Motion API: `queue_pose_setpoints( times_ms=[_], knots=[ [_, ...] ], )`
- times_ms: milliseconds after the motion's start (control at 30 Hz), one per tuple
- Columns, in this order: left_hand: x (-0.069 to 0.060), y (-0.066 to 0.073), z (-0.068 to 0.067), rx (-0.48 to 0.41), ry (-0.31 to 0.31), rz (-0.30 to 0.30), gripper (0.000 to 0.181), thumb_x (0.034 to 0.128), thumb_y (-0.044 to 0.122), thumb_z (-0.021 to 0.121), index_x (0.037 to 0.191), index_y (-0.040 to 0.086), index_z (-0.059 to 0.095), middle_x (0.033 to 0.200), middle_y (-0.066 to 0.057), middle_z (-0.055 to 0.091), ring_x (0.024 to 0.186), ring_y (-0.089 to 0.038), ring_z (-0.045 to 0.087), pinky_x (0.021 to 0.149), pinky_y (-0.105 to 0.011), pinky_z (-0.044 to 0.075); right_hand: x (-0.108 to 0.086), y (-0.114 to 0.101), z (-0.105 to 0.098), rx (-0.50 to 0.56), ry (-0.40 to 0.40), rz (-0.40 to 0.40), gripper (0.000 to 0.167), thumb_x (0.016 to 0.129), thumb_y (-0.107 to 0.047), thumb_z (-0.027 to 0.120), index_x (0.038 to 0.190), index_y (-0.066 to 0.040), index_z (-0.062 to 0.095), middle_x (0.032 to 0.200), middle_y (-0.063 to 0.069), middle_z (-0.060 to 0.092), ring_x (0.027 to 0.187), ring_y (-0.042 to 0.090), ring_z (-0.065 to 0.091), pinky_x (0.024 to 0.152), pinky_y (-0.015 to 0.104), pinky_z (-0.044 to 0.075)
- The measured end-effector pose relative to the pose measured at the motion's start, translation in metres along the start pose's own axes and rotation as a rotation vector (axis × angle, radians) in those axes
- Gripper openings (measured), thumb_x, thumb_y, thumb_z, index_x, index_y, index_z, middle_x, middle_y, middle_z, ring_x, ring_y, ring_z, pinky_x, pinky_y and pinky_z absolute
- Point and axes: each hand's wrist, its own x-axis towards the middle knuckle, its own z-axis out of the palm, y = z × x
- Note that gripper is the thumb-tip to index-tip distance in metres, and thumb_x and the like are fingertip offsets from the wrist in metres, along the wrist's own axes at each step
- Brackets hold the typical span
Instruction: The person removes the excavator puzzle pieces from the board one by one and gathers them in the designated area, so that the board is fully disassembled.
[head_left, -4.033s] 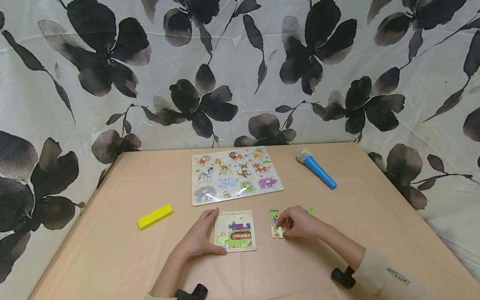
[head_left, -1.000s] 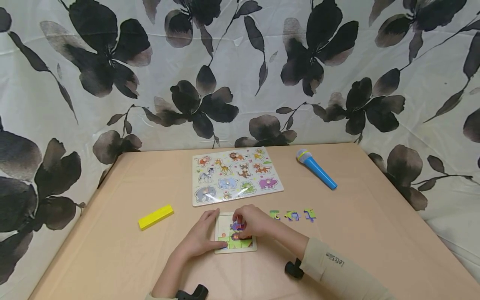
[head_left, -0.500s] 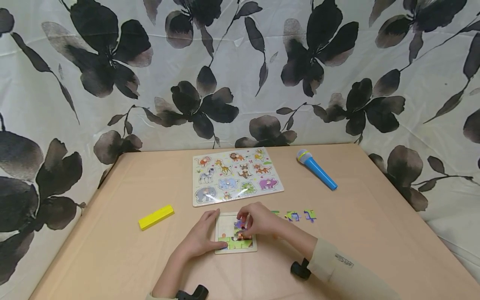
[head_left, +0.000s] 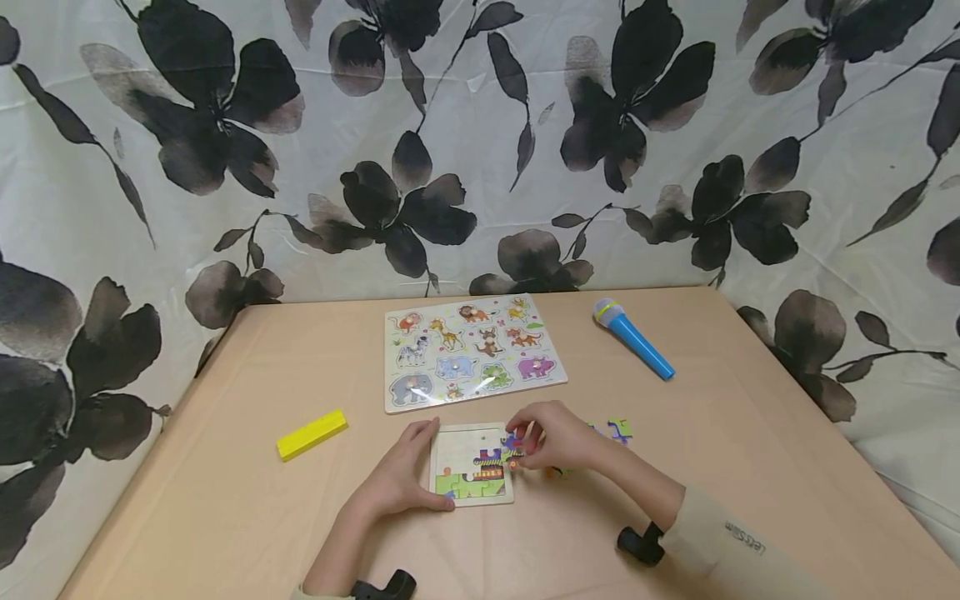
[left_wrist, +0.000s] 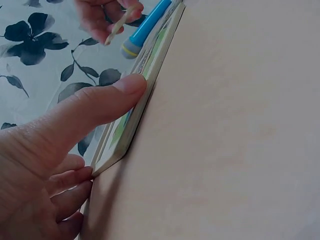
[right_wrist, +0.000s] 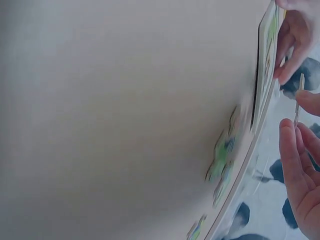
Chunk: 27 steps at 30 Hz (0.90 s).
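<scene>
My left hand grips the small wooden puzzle board at its left side, thumb on the near-left corner. In the left wrist view, the thumb lies over the board's rim, with fingers at its edge. Green, red and purple pieces fill the board's lower and right parts; its upper left is bare. My right hand pinches a purple puzzle piece over the board's right edge. Seen edge-on in the right wrist view, the held piece is between thumb and fingers, apart from the table.
Loose puzzle pieces lie right of the board, partly hidden by my right hand. An animal puzzle lies behind, with a blue toy microphone to its right. At left lies a yellow block. Floral cloth hangs behind the table.
My right hand was at the loose pieces, then over the board; now it has moved right to the board's edge with a purple piece. My left hand has stayed on the board.
</scene>
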Motion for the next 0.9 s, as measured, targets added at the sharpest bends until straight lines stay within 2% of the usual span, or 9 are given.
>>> queue_pose_setpoints(
  times_ms=[467,667,900],
  knots=[
    [0.004,0.006,-0.001,0.076,0.006,0.011,0.115,0.0478,0.034,0.090,0.138,-0.006,0.031,0.136,-0.017,0.036,0.123,-0.034,0.039,0.102,-0.044,0.034,-0.040,0.028,-0.026,-0.050,0.069,-0.025,0.037,0.067,-0.005,0.079,0.100,0.002,0.064,0.082,0.002,0.059,0.066,0.012,0.056,0.058,0.021,0.052],
    [0.005,0.008,-0.001,0.102,0.003,0.013,0.115,0.0477,0.035,0.090,0.138,-0.007,0.031,0.136,-0.018,0.036,0.122,-0.035,0.040,0.102,-0.044,0.035,-0.055,0.041,-0.033,-0.042,0.070,-0.043,0.035,0.067,-0.003,0.078,0.098,0.004,0.064,0.081,0.003,0.058,0.065,0.012,0.056,0.057,0.023,0.053],
    [0.005,0.011,-0.002,0.097,-0.001,0.001,0.113,0.0487,0.033,0.090,0.138,-0.007,0.032,0.135,-0.018,0.037,0.120,-0.035,0.041,0.101,-0.045,0.036,-0.070,0.054,-0.038,-0.067,0.030,0.033,0.036,0.068,-0.002,0.077,0.100,0.003,0.063,0.079,0.001,0.056,0.065,0.011,0.054,0.058,0.022,0.052]
  ],
)
